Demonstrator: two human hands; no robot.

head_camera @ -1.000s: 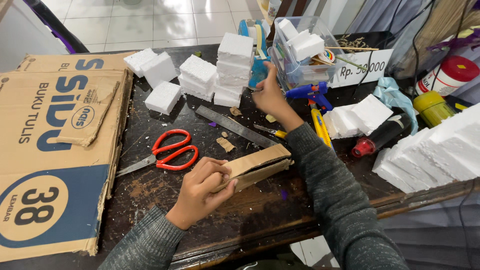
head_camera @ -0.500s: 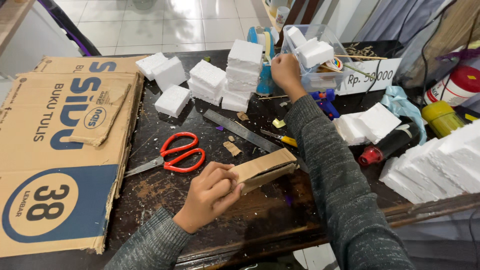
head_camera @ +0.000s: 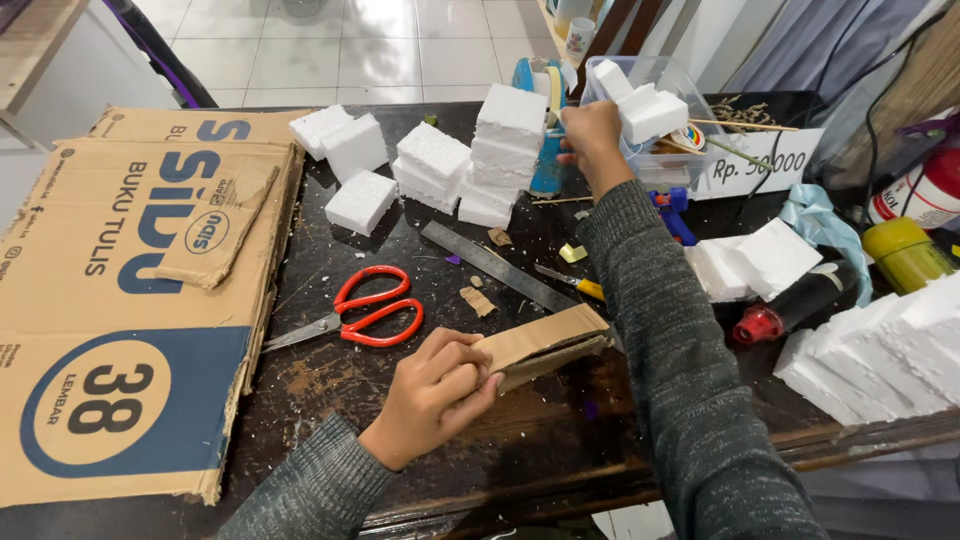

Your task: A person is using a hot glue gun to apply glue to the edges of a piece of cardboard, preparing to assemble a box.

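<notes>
we take the folded cardboard strip (head_camera: pixel 540 345) as our landmark, lying on the dark worktable (head_camera: pixel 330 400) with its long axis running from near our body up and to the right. our left hand (head_camera: pixel 435 390) is closed on the strip's near end, fingers curled over the top and thumb pressing the side, pinning it flat. our right hand (head_camera: pixel 592 135) is far beyond the strip, arm stretched straight across it toward the back of the table, fingers closed around something at the blue tape roll (head_camera: pixel 545 100) just beside the clear plastic bin (head_camera: pixel 690 85); we cannot tell exactly what it pinches. the left hand is much the nearer to the strip. left of the strip lie the red scissors (head_camera: pixel 375 310); just beyond it runs a steel ruler (head_camera: pixel 495 265), roughly crossing the strip's line, and farther back stand white foam blocks (head_camera: pixel 505 140).
</notes>
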